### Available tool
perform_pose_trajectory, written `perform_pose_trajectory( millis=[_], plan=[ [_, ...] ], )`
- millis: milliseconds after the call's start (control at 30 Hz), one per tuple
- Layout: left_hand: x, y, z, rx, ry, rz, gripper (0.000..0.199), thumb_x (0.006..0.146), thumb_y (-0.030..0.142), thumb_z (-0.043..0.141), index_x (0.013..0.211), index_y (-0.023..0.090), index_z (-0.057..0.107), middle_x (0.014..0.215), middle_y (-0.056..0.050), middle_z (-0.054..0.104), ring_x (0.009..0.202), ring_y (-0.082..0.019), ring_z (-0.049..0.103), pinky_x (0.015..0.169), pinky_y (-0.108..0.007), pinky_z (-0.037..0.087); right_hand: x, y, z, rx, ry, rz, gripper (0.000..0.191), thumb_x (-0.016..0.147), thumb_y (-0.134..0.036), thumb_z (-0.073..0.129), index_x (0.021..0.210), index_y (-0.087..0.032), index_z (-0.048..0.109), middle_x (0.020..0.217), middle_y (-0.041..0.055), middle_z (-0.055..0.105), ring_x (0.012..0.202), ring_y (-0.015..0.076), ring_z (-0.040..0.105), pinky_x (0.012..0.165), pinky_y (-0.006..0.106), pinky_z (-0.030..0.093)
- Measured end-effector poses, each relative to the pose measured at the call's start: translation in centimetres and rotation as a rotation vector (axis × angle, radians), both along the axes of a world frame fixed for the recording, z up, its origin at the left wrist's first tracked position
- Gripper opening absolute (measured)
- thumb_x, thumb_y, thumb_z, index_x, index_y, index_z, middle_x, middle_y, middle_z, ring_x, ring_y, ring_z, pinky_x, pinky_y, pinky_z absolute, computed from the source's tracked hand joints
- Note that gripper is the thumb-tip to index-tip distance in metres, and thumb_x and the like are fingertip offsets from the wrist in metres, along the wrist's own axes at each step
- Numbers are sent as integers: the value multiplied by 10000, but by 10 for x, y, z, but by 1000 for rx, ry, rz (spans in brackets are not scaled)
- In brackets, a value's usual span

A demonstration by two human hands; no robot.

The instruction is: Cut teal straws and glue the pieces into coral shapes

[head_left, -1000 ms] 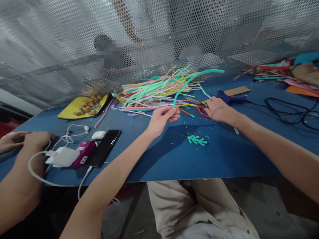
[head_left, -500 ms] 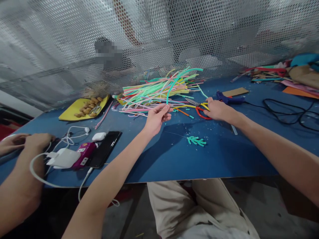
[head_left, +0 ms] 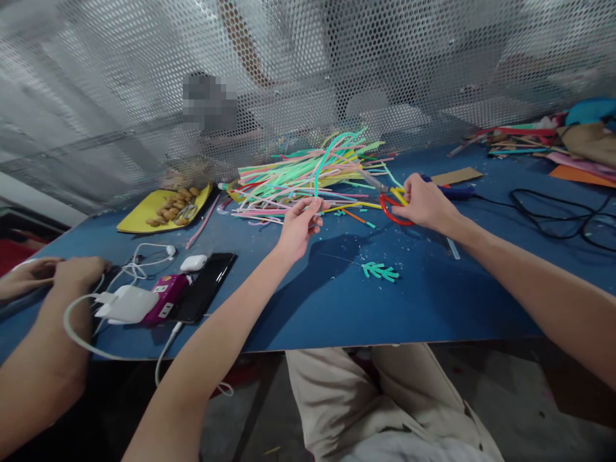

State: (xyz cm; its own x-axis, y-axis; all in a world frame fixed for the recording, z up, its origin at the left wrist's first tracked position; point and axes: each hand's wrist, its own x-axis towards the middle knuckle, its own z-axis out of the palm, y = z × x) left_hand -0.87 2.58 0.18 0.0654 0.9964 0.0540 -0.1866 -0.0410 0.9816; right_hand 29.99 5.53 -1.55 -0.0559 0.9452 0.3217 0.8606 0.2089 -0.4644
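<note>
Between the thumb and fingers of my left hand is the lower end of a teal pipe cleaner, which curves up and to the right. My right hand grips scissors with red and yellow handles, their blades pointing left toward the pile. Behind both hands lies a heap of colourful pipe cleaners. On the blue table, nearer to me, rests a small teal leafy sprig with a thin wire stem. Small cut bits are scattered around it.
A blue glue gun and black cable lie right, by a cardboard strip. Left are a phone, a purple power block, white cables and a yellow tray. Another person's hands rest far left. Perforated metal stands behind.
My right hand has lifted the scissors slightly off the table. My left hand has shifted a little left with the teal pipe cleaner.
</note>
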Motion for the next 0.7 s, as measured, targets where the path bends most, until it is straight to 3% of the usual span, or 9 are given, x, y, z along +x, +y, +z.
perform_pose_trajectory(
  millis=[100,233,333,467,700],
  plan=[
    [0,1,-1,56,11,7,365,758,452,858,950,176,716,1043,-42,770,550,-20,529,449,-139,389,-2,-6,9,177,236,83,454,744,-422,791,1017,-247,473,743,8,659,637,195,589,619,333,415],
    [0,1,-3,96,20,1,330,795,424,830,981,179,712,1069,-54,766,560,-29,500,471,-155,406,-12,-21,18,37,361,104,513,685,-622,825,840,-232,530,603,-19,598,533,137,465,546,307,356],
    [1,1,-4,119,50,10,318,812,433,815,993,186,728,1048,-53,768,563,-37,471,488,-163,417,-20,-31,18,-103,335,126,563,638,-707,819,705,-208,568,560,-34,510,522,107,365,511,297,274],
    [1,1,-5,149,91,10,344,811,481,811,995,197,751,969,-49,770,581,-54,486,511,-175,431,-26,-39,17,-162,299,143,581,662,-746,783,668,-205,570,581,-40,438,544,102,312,509,300,233],
    [2,0,-5,269,197,0,411,817,554,788,974,176,758,898,-58,779,498,-44,460,490,-204,394,-33,-56,23,-310,64,319,529,785,-722,698,859,-230,519,697,-11,563,608,156,479,590,303,366]
  ],
)
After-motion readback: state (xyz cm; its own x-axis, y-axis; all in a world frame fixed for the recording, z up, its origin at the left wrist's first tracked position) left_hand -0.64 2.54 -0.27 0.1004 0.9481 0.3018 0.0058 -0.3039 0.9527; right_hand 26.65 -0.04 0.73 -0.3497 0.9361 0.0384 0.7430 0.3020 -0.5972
